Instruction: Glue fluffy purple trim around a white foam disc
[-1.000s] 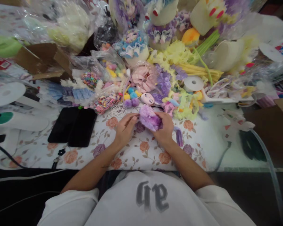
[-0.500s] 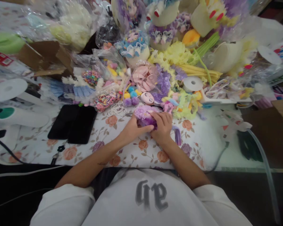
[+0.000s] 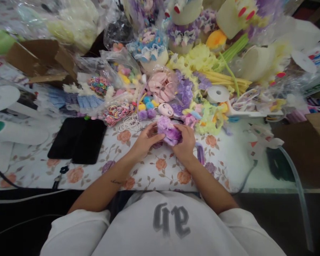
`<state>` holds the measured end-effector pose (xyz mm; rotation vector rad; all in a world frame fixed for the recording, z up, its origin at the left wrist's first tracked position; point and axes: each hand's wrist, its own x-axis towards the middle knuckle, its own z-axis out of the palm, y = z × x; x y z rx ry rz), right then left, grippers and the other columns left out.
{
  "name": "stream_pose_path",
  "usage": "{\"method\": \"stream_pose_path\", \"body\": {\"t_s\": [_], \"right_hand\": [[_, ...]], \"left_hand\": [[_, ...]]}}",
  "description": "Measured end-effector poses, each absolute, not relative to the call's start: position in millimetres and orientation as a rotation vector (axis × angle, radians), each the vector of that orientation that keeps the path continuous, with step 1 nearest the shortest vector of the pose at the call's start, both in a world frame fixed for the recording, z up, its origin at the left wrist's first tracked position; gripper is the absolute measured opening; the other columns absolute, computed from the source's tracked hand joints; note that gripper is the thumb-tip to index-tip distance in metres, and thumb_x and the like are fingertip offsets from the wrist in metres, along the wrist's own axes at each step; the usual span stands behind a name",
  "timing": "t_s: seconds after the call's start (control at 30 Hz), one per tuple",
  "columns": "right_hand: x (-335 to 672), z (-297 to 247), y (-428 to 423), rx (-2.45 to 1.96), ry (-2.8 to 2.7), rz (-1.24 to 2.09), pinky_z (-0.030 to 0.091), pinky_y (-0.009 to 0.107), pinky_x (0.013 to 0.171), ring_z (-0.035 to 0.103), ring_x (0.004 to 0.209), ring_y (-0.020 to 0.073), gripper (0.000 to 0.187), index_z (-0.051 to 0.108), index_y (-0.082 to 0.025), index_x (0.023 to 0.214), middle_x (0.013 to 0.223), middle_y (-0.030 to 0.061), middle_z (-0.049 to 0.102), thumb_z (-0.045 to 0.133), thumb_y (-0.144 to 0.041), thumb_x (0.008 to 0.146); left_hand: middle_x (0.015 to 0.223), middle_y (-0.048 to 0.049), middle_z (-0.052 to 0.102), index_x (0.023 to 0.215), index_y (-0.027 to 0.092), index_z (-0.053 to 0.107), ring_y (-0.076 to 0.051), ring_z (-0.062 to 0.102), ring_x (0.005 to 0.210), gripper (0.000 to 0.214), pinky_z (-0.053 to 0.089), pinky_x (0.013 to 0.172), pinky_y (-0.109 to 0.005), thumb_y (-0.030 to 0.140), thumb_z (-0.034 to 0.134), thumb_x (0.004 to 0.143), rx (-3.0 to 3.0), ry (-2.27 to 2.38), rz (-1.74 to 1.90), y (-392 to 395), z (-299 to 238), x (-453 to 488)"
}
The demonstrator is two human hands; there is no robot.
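Observation:
A fluffy purple plush piece (image 3: 170,132) is held between my two hands above the flowered cloth. My left hand (image 3: 147,139) grips it from the left, thumb across its lower edge. Around its right side the fingers of my right hand (image 3: 185,141) are curled. What exactly the plush depicts is too blurred to tell. Just beyond it lies a doll's face with drawn eyes (image 3: 165,110) beside purple ruffled fabric (image 3: 185,89). Close to my right hand a purple ribbon strip (image 3: 200,153) rests on the cloth.
Two black phones (image 3: 88,142) lie at left near a white device (image 3: 18,132). Pom-poms (image 3: 147,113), a bead chain (image 3: 129,123) and a ribbon spool (image 3: 218,93) crowd the back. A glue gun (image 3: 266,137) with a clear tube sits right, by a cardboard box (image 3: 306,153).
The purple plush piece has been turned and now shows more between my hands. My left hand has shifted slightly left and opened its grip a little. The view has swung slightly right.

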<state>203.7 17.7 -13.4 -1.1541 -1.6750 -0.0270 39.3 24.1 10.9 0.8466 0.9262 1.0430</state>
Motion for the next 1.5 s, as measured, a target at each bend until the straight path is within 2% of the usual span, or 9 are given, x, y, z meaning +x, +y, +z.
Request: {"method": "stream_pose_path", "body": {"t_s": [0.17, 0.37, 0.53, 0.6, 0.77, 0.93, 1.03, 1.23, 1.5], "right_hand": [[204, -14, 17, -1.137, -1.660, 0.042, 0.053, 0.044, 0.084, 0.066, 0.094, 0.0271, 0.041, 0.060, -0.023, 0.115, 0.102, 0.0080, 0.069, 0.065, -0.022, 0.074], [203, -10, 17, -1.104, -1.642, 0.027, 0.055, 0.042, 0.081, 0.067, 0.091, 0.0263, 0.038, 0.061, -0.022, 0.112, 0.099, 0.0084, 0.070, 0.069, -0.025, 0.075], [202, -7, 15, -1.096, -1.636, 0.036, 0.056, 0.041, 0.078, 0.068, 0.088, 0.0254, 0.036, 0.062, -0.022, 0.111, 0.097, 0.0080, 0.070, 0.069, -0.025, 0.076], [200, -6, 14, -1.097, -1.626, 0.053, 0.056, 0.040, 0.076, 0.068, 0.087, 0.0252, 0.035, 0.062, -0.022, 0.110, 0.096, 0.0076, 0.070, 0.069, -0.026, 0.076], [197, -4, 11, -1.081, -1.583, 0.088, 0.056, 0.041, 0.077, 0.068, 0.087, 0.0251, 0.033, 0.063, -0.022, 0.110, 0.096, 0.0073, 0.069, 0.068, -0.028, 0.078], [196, -3, 9, -1.041, -1.581, 0.087, 0.055, 0.041, 0.078, 0.068, 0.089, 0.0255, 0.037, 0.062, -0.022, 0.114, 0.098, 0.0084, 0.069, 0.071, -0.029, 0.078], [196, -3, 8, -1.037, -1.590, 0.076, 0.056, 0.041, 0.077, 0.068, 0.088, 0.0255, 0.036, 0.062, -0.021, 0.113, 0.098, 0.0088, 0.070, 0.070, -0.032, 0.080], [196, -4, 9, -1.046, -1.580, 0.080, 0.056, 0.040, 0.077, 0.068, 0.088, 0.0251, 0.037, 0.062, -0.021, 0.112, 0.097, 0.0085, 0.070, 0.071, -0.036, 0.079], [196, -4, 10, -1.066, -1.591, 0.080, 0.056, 0.042, 0.079, 0.068, 0.090, 0.0254, 0.035, 0.062, -0.023, 0.113, 0.098, 0.0081, 0.070, 0.068, -0.031, 0.079]], "left_hand": [[0.105, -0.0048, 0.070, 0.114, 0.019, 0.065, -0.016, 0.068, 0.086, 0.054, 0.056, 0.079, -0.028, 0.029, 0.086, 0.066, 0.757, 0.946, 1.035, 25, 13, 36], [0.087, -0.0052, 0.075, 0.098, 0.015, 0.073, -0.015, 0.066, 0.069, 0.041, 0.050, 0.064, -0.026, 0.037, 0.086, 0.066, 0.822, 0.989, 0.981, 23, 4, 37], [0.090, -0.0029, 0.074, 0.096, 0.016, 0.069, -0.014, 0.069, 0.080, 0.039, 0.053, 0.080, -0.027, 0.026, 0.087, 0.063, 0.616, 0.872, 1.049, 18, 10, 43], [0.090, -0.0009, 0.073, 0.092, 0.017, 0.065, -0.013, 0.068, 0.080, 0.037, 0.054, 0.081, -0.028, 0.022, 0.087, 0.063, 0.535, 0.828, 1.065, 15, 14, 46], [0.086, 0.0016, 0.069, 0.089, 0.018, 0.058, -0.013, 0.067, 0.076, 0.040, 0.056, 0.075, -0.030, 0.022, 0.086, 0.062, 0.478, 0.771, 1.092, 10, 19, 52], [0.082, 0.0028, 0.067, 0.090, 0.018, 0.058, -0.012, 0.064, 0.073, 0.049, 0.053, 0.068, -0.025, 0.024, 0.091, 0.054, 0.501, 0.852, 1.199, 7, 15, 57], [0.082, 0.0019, 0.068, 0.088, 0.017, 0.059, -0.012, 0.063, 0.075, 0.051, 0.052, 0.070, -0.024, 0.027, 0.092, 0.052, 0.535, 0.877, 1.274, 5, 12, 61], [0.087, 0.0012, 0.069, 0.091, 0.018, 0.059, -0.013, 0.065, 0.078, 0.050, 0.052, 0.075, -0.027, 0.028, 0.091, 0.054, 0.550, 0.875, 1.291, 4, 11, 63], [0.080, 0.0039, 0.065, 0.090, 0.020, 0.057, -0.011, 0.061, 0.068, 0.043, 0.052, 0.066, -0.025, 0.030, 0.086, 0.060, 0.458, 0.839, 1.234, 5, 19, 63]]}}
